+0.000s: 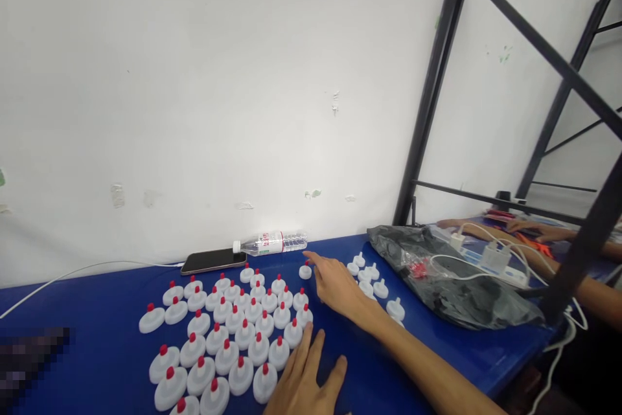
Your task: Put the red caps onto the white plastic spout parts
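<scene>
My right hand [335,280] reaches across the table, index finger and thumb around the red tip of a white nozzle cap [305,271]. That cap stands upright, a little apart from the others. Several more white nozzle caps with red tips [244,335] stand close together in loose rows to the left. My left hand [307,379] rests low in front, fingers spread, beside the near right edge of this group and holding nothing. Right of my right forearm stand several white nozzle caps without red tips [380,289], partly hidden by the arm.
Behind the caps, a phone [214,261] on a charging cable and a clear water bottle [272,243] lie by the wall. On the right, a dark plastic bag [451,285] holds small red pieces, beside a power strip [493,265]. Black metal shelf posts [432,91] rise there; another person's arms show beyond.
</scene>
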Demonstrator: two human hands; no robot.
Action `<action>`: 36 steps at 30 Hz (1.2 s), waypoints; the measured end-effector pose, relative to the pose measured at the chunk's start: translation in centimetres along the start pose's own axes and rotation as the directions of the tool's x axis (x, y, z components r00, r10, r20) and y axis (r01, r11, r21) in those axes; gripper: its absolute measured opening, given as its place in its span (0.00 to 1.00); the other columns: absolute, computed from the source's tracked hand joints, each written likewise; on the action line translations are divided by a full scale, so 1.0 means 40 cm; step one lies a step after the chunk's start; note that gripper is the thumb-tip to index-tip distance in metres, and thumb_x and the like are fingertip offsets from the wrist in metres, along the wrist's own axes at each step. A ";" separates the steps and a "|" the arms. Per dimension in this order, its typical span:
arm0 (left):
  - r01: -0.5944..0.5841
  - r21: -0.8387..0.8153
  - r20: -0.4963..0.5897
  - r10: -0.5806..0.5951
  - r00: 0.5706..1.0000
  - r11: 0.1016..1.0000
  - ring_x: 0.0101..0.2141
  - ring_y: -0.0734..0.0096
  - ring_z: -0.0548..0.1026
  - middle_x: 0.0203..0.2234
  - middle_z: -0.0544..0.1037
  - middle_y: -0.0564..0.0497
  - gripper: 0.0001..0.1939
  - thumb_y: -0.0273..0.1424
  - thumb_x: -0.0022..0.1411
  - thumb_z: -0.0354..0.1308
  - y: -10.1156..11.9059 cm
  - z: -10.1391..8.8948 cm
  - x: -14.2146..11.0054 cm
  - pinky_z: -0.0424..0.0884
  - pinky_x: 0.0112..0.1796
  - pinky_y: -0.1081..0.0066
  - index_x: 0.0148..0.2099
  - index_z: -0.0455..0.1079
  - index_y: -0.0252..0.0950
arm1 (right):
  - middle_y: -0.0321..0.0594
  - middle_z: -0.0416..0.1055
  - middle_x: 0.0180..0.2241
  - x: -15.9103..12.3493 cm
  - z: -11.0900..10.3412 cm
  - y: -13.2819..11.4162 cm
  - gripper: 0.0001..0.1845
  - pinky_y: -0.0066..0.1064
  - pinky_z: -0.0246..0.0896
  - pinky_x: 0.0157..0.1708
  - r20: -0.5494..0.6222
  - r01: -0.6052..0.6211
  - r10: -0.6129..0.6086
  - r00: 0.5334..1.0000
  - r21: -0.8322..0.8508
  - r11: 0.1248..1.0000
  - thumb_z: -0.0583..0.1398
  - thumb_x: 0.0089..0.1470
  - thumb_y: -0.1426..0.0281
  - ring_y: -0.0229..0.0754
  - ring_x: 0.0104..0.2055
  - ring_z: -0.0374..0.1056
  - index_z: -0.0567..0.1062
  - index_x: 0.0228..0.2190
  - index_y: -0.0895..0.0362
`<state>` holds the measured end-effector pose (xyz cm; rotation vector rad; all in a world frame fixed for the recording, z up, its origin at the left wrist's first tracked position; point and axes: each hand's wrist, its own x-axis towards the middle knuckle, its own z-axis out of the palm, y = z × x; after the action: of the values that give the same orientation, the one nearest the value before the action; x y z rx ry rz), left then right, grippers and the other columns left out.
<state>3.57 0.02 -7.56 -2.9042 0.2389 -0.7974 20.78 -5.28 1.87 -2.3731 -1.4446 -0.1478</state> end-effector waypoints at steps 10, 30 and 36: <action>0.003 0.037 -0.033 -0.002 0.999 0.999 0.57 0.40 0.70 0.57 0.73 0.37 0.25 0.48 0.69 0.53 0.000 0.007 -0.007 0.77 0.47 0.57 0.63 0.68 0.45 | 0.38 0.80 0.45 -0.011 -0.004 -0.012 0.27 0.29 0.63 0.46 -0.002 0.097 -0.098 0.995 0.177 0.979 0.50 0.56 0.83 0.43 0.45 0.76 0.70 0.54 0.53; 0.064 0.023 -0.010 -0.064 0.998 0.998 0.57 0.33 0.70 0.59 0.72 0.38 0.30 0.46 0.62 0.61 -0.003 0.021 -0.018 0.77 0.46 0.50 0.64 0.66 0.48 | 0.41 0.80 0.42 -0.005 -0.019 -0.003 0.19 0.30 0.63 0.44 -0.039 0.051 -0.048 0.998 0.095 0.994 0.52 0.60 0.77 0.45 0.45 0.76 0.74 0.49 0.54; 0.060 -0.036 0.016 -0.059 0.998 0.998 0.58 0.36 0.68 0.60 0.70 0.34 0.27 0.46 0.65 0.58 -0.002 0.011 -0.010 0.77 0.47 0.54 0.63 0.68 0.44 | 0.41 0.79 0.24 0.004 -0.083 0.057 0.22 0.31 0.60 0.31 -0.034 -0.100 0.099 0.995 -0.032 0.994 0.52 0.66 0.56 0.46 0.29 0.76 0.79 0.31 0.55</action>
<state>3.47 0.19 -8.14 -2.9634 0.1685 -0.7880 23.18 -7.28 4.44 -2.4520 -1.3162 -0.1861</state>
